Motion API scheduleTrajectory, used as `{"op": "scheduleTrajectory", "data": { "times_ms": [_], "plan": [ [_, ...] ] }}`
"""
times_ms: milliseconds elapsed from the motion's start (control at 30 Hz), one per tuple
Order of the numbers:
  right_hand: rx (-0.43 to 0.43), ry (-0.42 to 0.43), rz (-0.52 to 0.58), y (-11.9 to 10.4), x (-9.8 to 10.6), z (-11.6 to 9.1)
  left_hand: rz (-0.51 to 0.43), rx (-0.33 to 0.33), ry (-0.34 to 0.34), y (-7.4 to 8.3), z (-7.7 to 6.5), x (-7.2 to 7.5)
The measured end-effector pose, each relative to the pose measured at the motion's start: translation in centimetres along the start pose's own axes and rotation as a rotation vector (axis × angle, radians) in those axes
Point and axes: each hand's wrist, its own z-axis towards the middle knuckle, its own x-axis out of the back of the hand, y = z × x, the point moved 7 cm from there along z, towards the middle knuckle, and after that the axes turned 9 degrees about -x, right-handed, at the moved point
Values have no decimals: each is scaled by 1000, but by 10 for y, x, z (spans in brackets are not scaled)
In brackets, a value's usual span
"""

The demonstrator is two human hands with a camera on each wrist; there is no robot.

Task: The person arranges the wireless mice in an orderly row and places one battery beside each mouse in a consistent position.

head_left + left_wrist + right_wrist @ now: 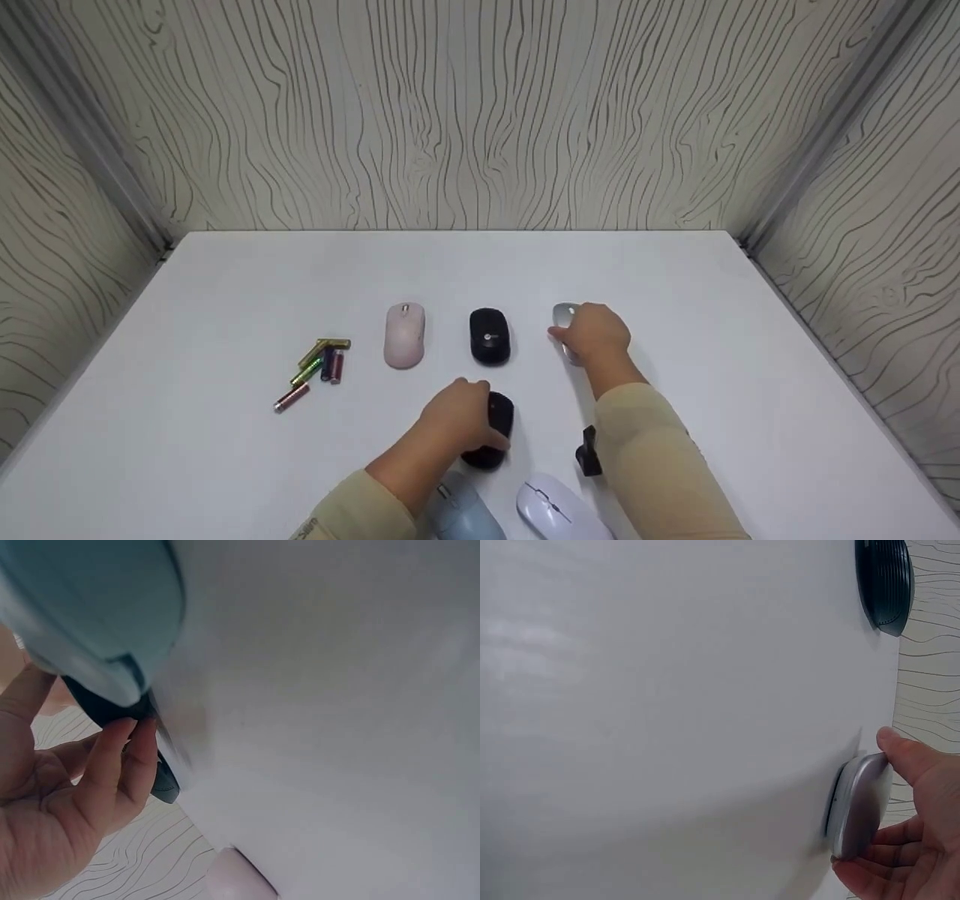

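Note:
My left hand grips a black computer mouse by its sides at the front middle of the table. The left wrist view shows the fingers of that hand against the dark mouse edge, partly hidden behind a blue mouse. Farther back on the right, my right hand holds a silver mouse between thumb and fingers. In the right wrist view the silver mouse sits at the table surface, the thumb at one end and fingertips at the other.
A pink mouse and another black mouse stand in the back row. Several coloured batteries lie at left. Near the front are the blue mouse and a white mouse. A small black object shows beside the right sleeve.

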Motion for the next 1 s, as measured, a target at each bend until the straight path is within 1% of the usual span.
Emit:
{"op": "scheduleTrajectory", "data": {
  "times_ms": [67,267,367,533,667,800,900,1000],
  "plan": [
    [-1,-5,14,2,0,-1,-3,1,-4,0,0,0],
    [-19,-37,114,12,1,-3,-5,-3,-5,1,1,-1],
    [-7,-32,114,14,2,-6,-2,-9,-7,0,1,-2],
    [44,5,69,12,13,-14,-15,-4,-9,-1,0,-4],
    [77,6,87,10,23,-22,-27,-3,-4,-2,-1,-3],
    [119,1,109,10,28,-33,-23,-14,1,-1,-2,-2],
    [176,-27,121,7,28,-43,-19,-20,0,0,-2,-1],
    [246,-102,98,0,25,-60,-23,-17,-6,1,-2,0]
  ]
}}
